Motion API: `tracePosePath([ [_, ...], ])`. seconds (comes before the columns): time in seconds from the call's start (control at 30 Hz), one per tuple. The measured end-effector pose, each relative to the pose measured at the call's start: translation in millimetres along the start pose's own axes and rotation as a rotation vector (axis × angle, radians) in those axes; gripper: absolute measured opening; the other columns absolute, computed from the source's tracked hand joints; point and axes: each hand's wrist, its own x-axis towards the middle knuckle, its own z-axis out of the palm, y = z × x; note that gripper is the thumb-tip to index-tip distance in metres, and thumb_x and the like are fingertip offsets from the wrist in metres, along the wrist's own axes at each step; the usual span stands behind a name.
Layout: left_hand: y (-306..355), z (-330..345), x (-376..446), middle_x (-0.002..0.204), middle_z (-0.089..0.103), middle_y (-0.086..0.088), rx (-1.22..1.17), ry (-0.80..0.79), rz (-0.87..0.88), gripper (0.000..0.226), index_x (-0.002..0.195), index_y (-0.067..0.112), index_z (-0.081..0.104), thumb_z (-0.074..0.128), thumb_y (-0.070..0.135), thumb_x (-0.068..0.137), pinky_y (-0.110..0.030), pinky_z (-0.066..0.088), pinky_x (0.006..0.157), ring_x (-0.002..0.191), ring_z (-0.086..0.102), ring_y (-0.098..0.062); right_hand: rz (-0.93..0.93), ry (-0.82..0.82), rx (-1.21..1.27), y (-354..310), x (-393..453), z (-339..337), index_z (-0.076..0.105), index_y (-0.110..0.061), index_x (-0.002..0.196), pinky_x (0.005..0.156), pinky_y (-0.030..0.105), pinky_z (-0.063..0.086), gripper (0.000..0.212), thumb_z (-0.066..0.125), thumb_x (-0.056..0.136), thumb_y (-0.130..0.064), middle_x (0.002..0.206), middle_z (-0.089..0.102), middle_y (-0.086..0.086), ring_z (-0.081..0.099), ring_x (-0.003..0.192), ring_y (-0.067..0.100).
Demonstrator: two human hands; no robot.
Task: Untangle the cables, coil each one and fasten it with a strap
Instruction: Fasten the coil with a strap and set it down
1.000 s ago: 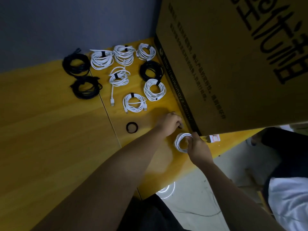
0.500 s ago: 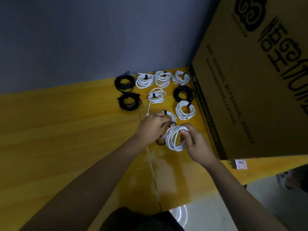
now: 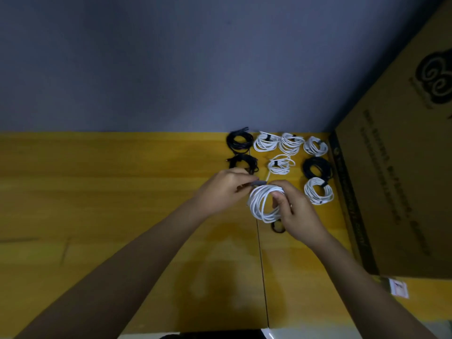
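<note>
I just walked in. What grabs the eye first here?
Two hands meet mid-table over a white cable coil: the right hand grips it, the left hand pinches a dark strap at its top. Behind them lie finished coils, white and black, beside a big cardboard box at right.

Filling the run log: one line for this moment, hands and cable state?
step: strapping | right hand: holds white coil | left hand: pinches strap at coil top | finished coils: beyond, on table
</note>
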Motion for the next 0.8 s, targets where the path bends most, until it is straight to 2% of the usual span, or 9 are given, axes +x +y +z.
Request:
tracePosePath([
  [0.13,-8,-21,-20,0.114,0.065,-0.002,-0.189,-0.018,-0.103,0.039,0.126,0.009,0.063,0.048,0.008,0.090,-0.023,0.048,0.086,0.103,0.060,-0.014,-0.067,-0.045,-0.046,-18,11,17,0.057,-0.017,0.114,0.060,0.011,0.032,0.033,0.034,0.099,-0.036,0.077,0.053,-0.014,0.053,0.071,0.000],
  [0.23,-11,-40,-31,0.123,0.062,0.003,-0.097,-0.036,-0.152,0.046,0.130,0.018,0.059,0.040,0.019,0.088,-0.024,0.044,0.085,0.111,0.055,-0.013,-0.177,-0.010,-0.073,-34,18,25,0.059,-0.014,0.116,0.068,0.006,0.033,0.041,0.031,0.101,-0.040,0.083,0.047,-0.027,0.047,0.080,-0.012],
  [0.4,-16,-64,-47,0.128,0.059,0.003,0.080,0.023,-0.139,0.052,0.133,0.018,0.056,0.035,0.021,0.086,-0.024,0.043,0.087,0.114,0.053,-0.016,-0.320,0.067,-0.177,-55,27,41,0.058,-0.007,0.108,0.072,0.020,0.035,0.047,0.025,0.103,-0.040,0.096,0.054,0.003,0.049,0.088,0.015],
  [0.5,-19,-76,-55,0.131,0.057,0.005,0.130,0.029,-0.129,0.049,0.135,0.018,0.055,0.038,0.015,0.089,-0.020,0.039,0.087,0.118,0.051,-0.013,-0.359,0.097,-0.158,-66,33,49,0.056,-0.007,0.110,0.077,0.021,0.041,0.037,0.029,0.103,-0.033,0.109,0.046,0.005,0.049,0.095,0.014],
  [0.57,-18,-85,-62,0.130,0.058,0.005,0.141,0.054,-0.109,0.051,0.134,0.018,0.056,0.035,0.016,0.087,-0.023,0.043,0.089,0.117,0.051,-0.011,-0.375,0.045,-0.125,-73,39,55,0.058,-0.004,0.111,0.087,0.019,0.041,0.038,0.032,0.102,-0.031,0.119,0.045,0.006,0.050,0.106,0.012],
  [0.63,-20,-93,-67,0.128,0.059,0.006,0.099,0.067,-0.124,0.048,0.132,0.018,0.057,0.039,0.010,0.089,-0.013,0.040,0.084,0.107,0.053,-0.003,-0.377,-0.032,-0.102,-81,42,61,0.059,-0.003,0.113,0.092,0.022,0.041,0.044,0.030,0.103,-0.035,0.119,0.051,0.007,0.051,0.109,0.013],
  [0.67,-22,-96,-70,0.126,0.060,0.008,0.047,0.077,-0.148,0.047,0.131,0.019,0.058,0.041,0.008,0.089,-0.010,0.039,0.079,0.096,0.054,0.001,-0.378,-0.050,-0.099,-85,43,65,0.059,-0.003,0.112,0.091,0.023,0.042,0.048,0.028,0.103,-0.039,0.116,0.053,0.007,0.052,0.108,0.014],
  [0.73,-25,-104,-78,0.118,0.062,0.014,-0.101,0.118,-0.198,0.044,0.126,0.023,0.061,0.040,0.014,0.088,-0.019,0.043,0.074,0.082,0.057,-0.005,-0.392,-0.048,-0.095,-94,43,74,0.059,-0.003,0.108,0.087,0.024,0.041,0.050,0.027,0.103,-0.041,0.109,0.055,0.006,0.052,0.102,0.014],
  [0.8,-25,-108,-79,0.111,0.065,0.012,-0.242,0.166,-0.234,0.035,0.119,0.021,0.065,0.043,0.016,0.092,-0.021,0.046,0.076,0.088,0.060,-0.009,-0.392,-0.036,-0.074,-98,42,78,0.058,-0.004,0.106,0.083,0.021,0.041,0.048,0.028,0.103,-0.040,0.105,0.055,0.003,0.051,0.097,0.011],
])
